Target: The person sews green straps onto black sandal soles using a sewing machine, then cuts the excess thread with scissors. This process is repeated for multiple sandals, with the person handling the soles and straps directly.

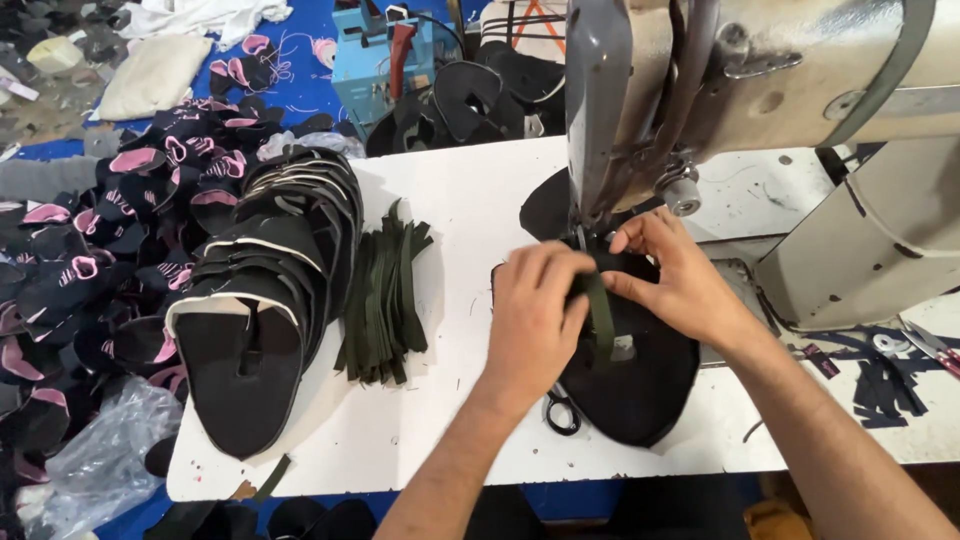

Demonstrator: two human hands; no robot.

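Both hands [600,300] pinch green strap [600,315].

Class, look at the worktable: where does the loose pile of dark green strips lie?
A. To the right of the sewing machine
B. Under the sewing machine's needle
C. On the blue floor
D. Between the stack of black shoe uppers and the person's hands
D: the pile of green strips lies on the white table, with the stack of black uppers on one side and the left hand on the other.
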